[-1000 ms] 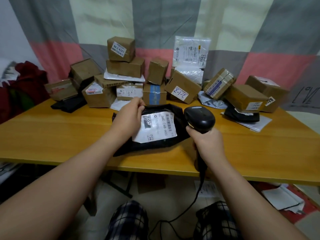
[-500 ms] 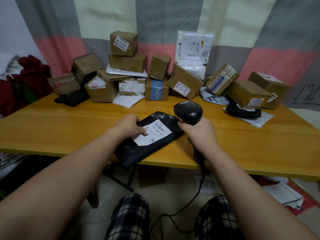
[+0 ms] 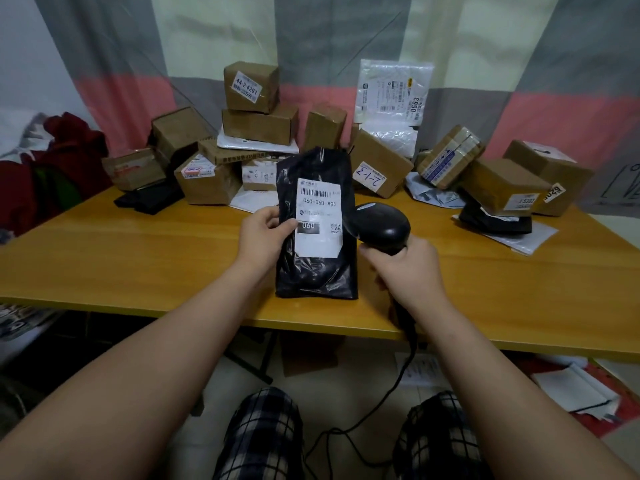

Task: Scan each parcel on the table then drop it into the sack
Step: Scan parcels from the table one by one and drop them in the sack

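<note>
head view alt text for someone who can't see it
A person's left hand holds a black parcel upright, label facing the camera, while the right hand grips a black scanner beside it. Boxes and mailers crowd the wooden table behind.

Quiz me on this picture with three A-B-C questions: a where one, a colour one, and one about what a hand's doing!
1. The scanner is where, beside the held parcel? A left B right C underneath
2. The held parcel's wrapping is A black B white C brown
3. The left hand is A lying flat B gripping the parcel C pointing
Answers: 1 B: the right hand holds it at the parcel's right edge. 2 A: black around a white label. 3 B: its thumb and fingers clasp the left edge.
</note>
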